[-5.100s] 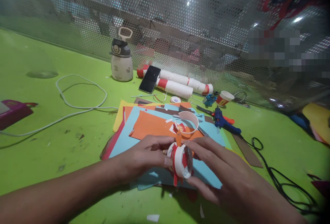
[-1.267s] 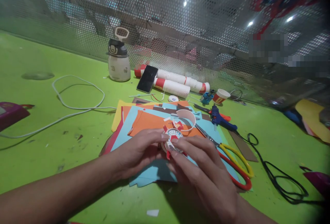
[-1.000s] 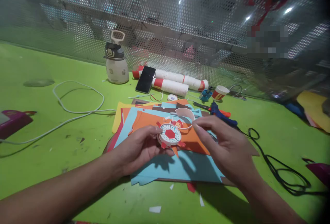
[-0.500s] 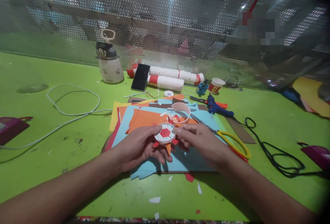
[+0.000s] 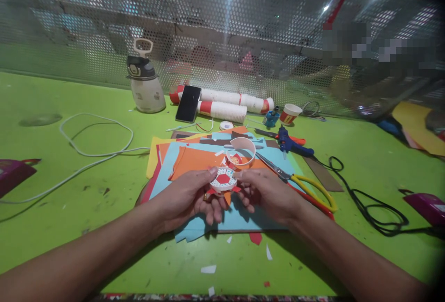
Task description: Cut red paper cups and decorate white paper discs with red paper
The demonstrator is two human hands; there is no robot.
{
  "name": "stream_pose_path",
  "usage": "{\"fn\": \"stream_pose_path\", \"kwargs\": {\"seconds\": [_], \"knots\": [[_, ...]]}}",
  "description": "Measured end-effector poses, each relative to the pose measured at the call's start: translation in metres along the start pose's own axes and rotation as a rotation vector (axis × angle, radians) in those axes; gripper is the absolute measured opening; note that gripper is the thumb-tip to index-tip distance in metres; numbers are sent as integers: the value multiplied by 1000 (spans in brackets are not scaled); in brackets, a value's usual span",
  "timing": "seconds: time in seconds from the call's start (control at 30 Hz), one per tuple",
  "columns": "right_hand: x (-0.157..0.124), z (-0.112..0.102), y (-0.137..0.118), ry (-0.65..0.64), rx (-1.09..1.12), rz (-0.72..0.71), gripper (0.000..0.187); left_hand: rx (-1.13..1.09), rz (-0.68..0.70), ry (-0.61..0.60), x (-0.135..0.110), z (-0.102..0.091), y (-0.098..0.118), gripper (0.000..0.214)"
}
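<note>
Far left on the smooth lime-green tabletop point(image 5: 69, 209) sits a glossy magenta pouch point(image 5: 12, 174). Next to it a thin white rubbery cable point(image 5: 99, 153) lies in a loose loop. Behind that stands a squat cream plastic water bottle point(image 5: 145, 89) with a grey lid and loop handle, right by the perforated metal mesh wall point(image 5: 243, 37). A flat black smartphone point(image 5: 188, 103) leans on two long sideways stacks of white-and-red paper cups point(image 5: 231, 105).

In the middle there's a messy fan of matte coloured paper sheets point(image 5: 187, 158): orange, light blue, yellow, red. Over that pile the left hand point(image 5: 184, 197) is curled around a small round white paper disc point(image 5: 223, 180) with a red hexagon centre and red and orange tabs poking out of its rim. The thumb is on top and the fingers underneath. The right hand point(image 5: 269, 193) pinches the disc's right edge, its other fingers bent loosely. So both hands grip it, just above the blue sheet.

Just behind the disc lies a curved white paper ring point(image 5: 245, 149). To the right are steel scissors with yellow and red loop handles point(image 5: 309, 188), a blue plastic glue gun point(image 5: 292, 143) and a tangled black cord point(image 5: 368, 207).
</note>
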State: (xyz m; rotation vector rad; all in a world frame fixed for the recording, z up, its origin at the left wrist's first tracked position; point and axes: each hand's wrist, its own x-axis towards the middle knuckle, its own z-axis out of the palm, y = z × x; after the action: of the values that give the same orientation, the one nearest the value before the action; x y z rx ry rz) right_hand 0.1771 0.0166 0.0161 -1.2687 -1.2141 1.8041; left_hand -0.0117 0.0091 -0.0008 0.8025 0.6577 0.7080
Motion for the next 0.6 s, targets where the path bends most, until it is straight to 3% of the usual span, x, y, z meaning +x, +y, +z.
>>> {"fn": "stream_pose_path", "kwargs": {"seconds": [0.27, 0.43, 0.6], "knots": [[2, -3, 4, -15, 73, 1, 30, -57, 2, 13, -1, 3, 3, 38], [2, -4, 3, -5, 87, 19, 27, -42, 23, 16, -5, 4, 6, 15], [3, -3, 3, -6, 93, 20, 25, -73, 20, 3, -4, 2, 5, 15]]}}
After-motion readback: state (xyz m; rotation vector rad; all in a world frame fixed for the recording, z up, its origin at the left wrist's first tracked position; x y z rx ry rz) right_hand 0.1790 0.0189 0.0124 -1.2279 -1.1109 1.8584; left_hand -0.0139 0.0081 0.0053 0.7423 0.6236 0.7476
